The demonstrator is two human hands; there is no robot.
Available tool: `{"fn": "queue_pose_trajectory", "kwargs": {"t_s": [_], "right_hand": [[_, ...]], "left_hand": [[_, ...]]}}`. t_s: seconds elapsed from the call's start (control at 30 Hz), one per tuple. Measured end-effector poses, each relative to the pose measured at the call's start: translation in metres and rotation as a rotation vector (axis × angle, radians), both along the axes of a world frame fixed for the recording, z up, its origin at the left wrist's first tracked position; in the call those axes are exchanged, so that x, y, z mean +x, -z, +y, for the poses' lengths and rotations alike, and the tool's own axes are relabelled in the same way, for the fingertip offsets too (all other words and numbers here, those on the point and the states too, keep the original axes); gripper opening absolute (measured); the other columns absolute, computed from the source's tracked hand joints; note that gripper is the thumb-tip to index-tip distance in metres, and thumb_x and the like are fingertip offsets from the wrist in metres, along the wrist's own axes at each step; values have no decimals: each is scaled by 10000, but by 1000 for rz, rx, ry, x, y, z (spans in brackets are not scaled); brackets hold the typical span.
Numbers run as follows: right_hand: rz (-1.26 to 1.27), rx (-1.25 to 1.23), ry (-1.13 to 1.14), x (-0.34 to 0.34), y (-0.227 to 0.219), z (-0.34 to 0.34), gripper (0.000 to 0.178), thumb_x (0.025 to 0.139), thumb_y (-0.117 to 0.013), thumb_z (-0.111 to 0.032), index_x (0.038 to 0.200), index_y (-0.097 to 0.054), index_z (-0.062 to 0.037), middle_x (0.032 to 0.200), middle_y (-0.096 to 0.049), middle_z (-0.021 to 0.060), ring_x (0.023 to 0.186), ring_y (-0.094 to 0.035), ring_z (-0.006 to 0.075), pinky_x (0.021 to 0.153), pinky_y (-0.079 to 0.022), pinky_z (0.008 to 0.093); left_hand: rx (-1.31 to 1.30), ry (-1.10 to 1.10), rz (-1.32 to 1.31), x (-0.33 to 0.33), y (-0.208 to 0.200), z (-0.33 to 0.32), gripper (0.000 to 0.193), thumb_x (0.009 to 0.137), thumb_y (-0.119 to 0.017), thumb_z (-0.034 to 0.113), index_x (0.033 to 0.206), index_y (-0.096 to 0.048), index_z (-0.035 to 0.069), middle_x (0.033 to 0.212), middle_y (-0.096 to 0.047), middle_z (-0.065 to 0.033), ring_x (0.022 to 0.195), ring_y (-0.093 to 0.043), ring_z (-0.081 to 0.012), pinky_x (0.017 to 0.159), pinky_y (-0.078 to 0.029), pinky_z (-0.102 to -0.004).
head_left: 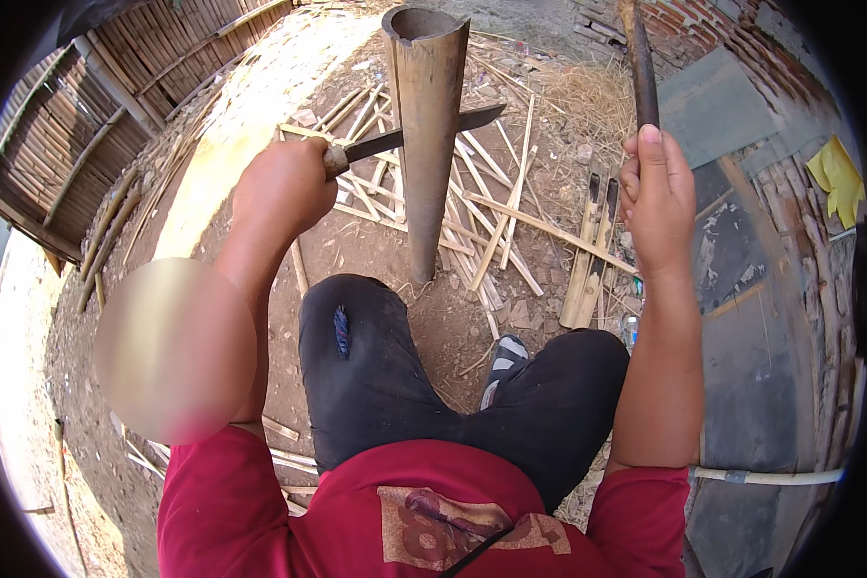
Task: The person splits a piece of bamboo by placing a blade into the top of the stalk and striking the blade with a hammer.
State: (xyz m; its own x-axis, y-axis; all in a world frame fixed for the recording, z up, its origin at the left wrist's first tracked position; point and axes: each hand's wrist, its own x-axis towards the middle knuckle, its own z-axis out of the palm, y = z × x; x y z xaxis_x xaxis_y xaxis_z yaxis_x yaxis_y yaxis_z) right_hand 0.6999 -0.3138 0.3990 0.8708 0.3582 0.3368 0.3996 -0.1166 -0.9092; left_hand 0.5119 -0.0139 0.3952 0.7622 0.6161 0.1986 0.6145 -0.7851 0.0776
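In front of my knees a thick bamboo culm (430, 164) stands upright on the dirt, its hollow top end facing up. My left hand (284, 188) is closed round the wooden handle of a machete (376, 144). Its dark blade runs level across the upper part of the culm, and the tip shows on the right side. The culm hides the middle of the blade; I cannot tell whether it is sunk in the bamboo or behind it. Raised on the right, my right hand (657, 188) grips a dark stick (643, 82) by its lower end, apart from the culm.
Several thin bamboo strips (491, 236) lie crisscrossed around the culm. Two split bamboo pieces (588, 260) rest near my right knee. Dark sheets (742, 241) and a yellow thing (838, 178) are at the right. A bamboo fence (67, 169) stands at the far left.
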Motion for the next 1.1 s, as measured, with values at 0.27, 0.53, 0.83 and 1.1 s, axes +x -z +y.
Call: {"fn": "queue_pose_trajectory", "kwargs": {"t_s": [0.27, 0.53, 0.83, 1.1], "right_hand": [[-165, -308, -18, -1, 58, 14, 427, 1094, -516, -429, 935, -597, -41, 688, -495, -25, 614, -454, 81, 570, -384, 297], [-156, -242, -39, -1, 62, 15, 438, 1098, -503, -422, 951, -608, -23, 700, -528, 6, 643, -488, 113, 609, -415, 333], [-24, 11, -8, 4, 19, 2, 435, 1092, -508, -437, 976, -600, -28, 687, -529, 5, 644, -505, 115, 597, -411, 326], [-53, -259, -27, -6, 45, 0, 433, 1097, -499, -424, 999, -600, -14, 708, -554, 69, 658, -535, 174, 620, -437, 360]], "left_hand": [[11, -19, 10, -1, 1, 1, 187, 875, -717, 221, 996, -718, 78, 906, -741, -183, 871, -716, -382, 808, -571, -489], [-16, 18, 39, -5, -4, 0, 175, 877, -684, 200, 1003, -729, 88, 912, -739, -184, 881, -718, -376, 818, -576, -481], [-40, -9, 28, -6, -6, -1, 170, 893, -655, 191, 1002, -744, 95, 913, -744, -174, 868, -722, -363, 813, -579, -478], [-40, -23, 21, -6, -5, -1, 154, 894, -686, 202, 996, -736, 98, 914, -746, -166, 875, -723, -364, 807, -578, -477]]}}
